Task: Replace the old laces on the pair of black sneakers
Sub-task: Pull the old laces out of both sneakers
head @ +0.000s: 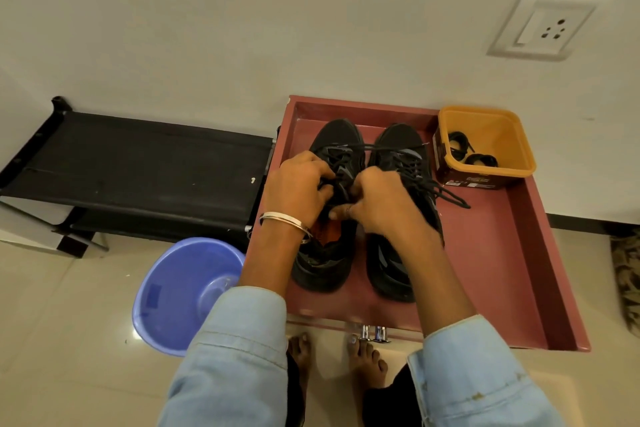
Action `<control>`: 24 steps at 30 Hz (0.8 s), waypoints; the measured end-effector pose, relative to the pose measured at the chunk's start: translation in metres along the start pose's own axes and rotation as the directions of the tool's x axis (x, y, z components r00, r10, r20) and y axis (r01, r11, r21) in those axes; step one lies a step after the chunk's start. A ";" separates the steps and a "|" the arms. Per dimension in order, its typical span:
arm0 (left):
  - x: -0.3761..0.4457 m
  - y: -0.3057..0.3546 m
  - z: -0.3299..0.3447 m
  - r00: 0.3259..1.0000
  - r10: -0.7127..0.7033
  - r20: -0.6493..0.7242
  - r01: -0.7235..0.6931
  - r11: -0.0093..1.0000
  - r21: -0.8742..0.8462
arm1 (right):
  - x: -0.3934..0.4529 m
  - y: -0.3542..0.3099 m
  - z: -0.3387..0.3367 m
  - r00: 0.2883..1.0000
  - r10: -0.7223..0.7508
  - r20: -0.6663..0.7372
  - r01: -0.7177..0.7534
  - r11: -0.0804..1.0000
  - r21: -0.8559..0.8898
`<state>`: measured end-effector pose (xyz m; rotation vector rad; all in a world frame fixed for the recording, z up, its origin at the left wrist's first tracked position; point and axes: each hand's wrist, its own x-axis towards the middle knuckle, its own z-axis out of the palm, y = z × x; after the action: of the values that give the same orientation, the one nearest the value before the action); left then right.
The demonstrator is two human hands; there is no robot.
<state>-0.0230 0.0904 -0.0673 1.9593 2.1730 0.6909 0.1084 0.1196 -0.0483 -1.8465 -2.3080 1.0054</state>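
Black laces (341, 166) on the left sneaker (329, 211) sit pinched in both my grips: left hand (298, 187) and right hand (381, 204) curl on them over the tongue, likely to loosen them. Both sneakers stand side by side in the red tray (502, 253); the right sneaker (398, 253) trails loose lace. 2 coiled laces (471, 152) wait in the yellow tub (485, 121), near and unobstructed. A blue basin (180, 291) sits left.

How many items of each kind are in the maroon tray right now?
Black sneakers: 2
Orange tub: 1
Coiled black laces in the tub: 2
Total: 5
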 end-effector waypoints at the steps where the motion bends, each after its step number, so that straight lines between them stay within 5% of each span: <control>1: 0.000 0.000 0.001 1.000 -0.007 -0.011 0.007 1.000 0.002 | -0.001 -0.002 0.004 1.000 -0.001 0.000 0.001 0.998 -0.063; 4: -0.002 0.001 0.004 0.996 -0.046 -0.072 0.042 0.998 -0.055 | -0.002 -0.005 0.015 0.996 -0.015 -0.088 0.005 0.993 -0.116; 7: -0.002 0.003 0.006 0.955 -0.264 -0.135 0.227 0.945 -0.237 | 0.002 -0.005 0.023 0.986 -0.028 -0.165 0.004 0.990 -0.142; 10: 0.002 0.003 0.010 0.809 -0.581 -0.090 0.420 0.679 -0.602 | 0.005 -0.004 0.032 0.982 -0.035 -0.187 0.007 0.989 -0.149; 12: 0.003 0.002 0.008 0.745 -0.668 -0.010 0.436 0.497 -0.750 | 0.008 -0.003 0.037 0.978 -0.036 -0.205 0.004 0.988 -0.158; 14: 0.003 -0.003 0.006 0.828 -0.555 -0.080 0.376 0.655 -0.656 | 0.009 -0.004 0.040 0.973 -0.047 -0.225 0.004 0.982 -0.189; 17: 0.003 -0.010 0.000 0.986 -0.158 -0.055 0.143 0.967 -0.210 | 0.010 -0.004 0.040 0.970 -0.078 -0.230 0.021 0.970 -0.240; 19: 0.001 -0.009 -0.001 0.999 -0.048 0.022 0.047 0.998 0.041 | 0.011 -0.004 0.041 0.969 -0.087 -0.229 0.027 0.968 -0.250; 21: 0.001 -0.006 -0.001 0.999 -0.040 -0.009 0.041 0.993 0.108 | 0.011 -0.004 0.041 0.970 -0.088 -0.228 0.029 0.967 -0.252; 24: 0.004 -0.008 0.001 0.969 -0.183 -0.168 0.158 0.975 -0.155 | 0.011 -0.004 0.040 0.969 -0.093 -0.228 0.031 0.966 -0.258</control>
<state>-0.0305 0.0936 -0.0707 1.6757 2.2905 0.9977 0.0859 0.1105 -0.0817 -1.8418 -2.4185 0.4659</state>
